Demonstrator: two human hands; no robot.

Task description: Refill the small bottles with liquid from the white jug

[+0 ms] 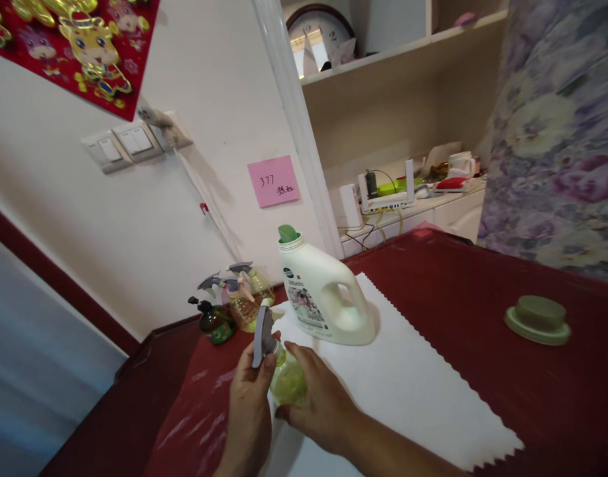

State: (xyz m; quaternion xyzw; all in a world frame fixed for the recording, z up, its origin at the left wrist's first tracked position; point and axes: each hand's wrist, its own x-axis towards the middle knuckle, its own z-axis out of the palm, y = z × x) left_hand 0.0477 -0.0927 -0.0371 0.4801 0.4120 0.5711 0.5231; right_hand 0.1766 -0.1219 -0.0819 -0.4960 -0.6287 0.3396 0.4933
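Presently both hands close on one small spray bottle (286,379) at the near edge of the white cloth (413,391), which lies over the dark red table (483,291). The left hand (248,404) grips the grey trigger head (262,336) at the top of the bottle, thumb and fingers wrapped about its neck. The right hand (319,397) is clasped around the rounded body from the side, fingers curled over it. This divided grip looks suited to steadying the body while the head is turned or seated, though which way it moves cannot be told.

The spray bottle is clear with a yellow-green tint and appears to hold liquid of that colour; its level is hidden by the right hand. It stands roughly upright, with the trigger head tilted a little toward the left hand.

Just behind it on the cloth stands a white detergent jug (323,295) with a moulded handle, its green pour spout uncovered. A green cap (537,319) sits well apart on the bare table to the right, plausibly the jug's own, set down out of the way.

Near the wall, left of the jug, a cluster of other spray bottles (237,301) stands on the table. A pink note (273,181) is stuck to the wall above.
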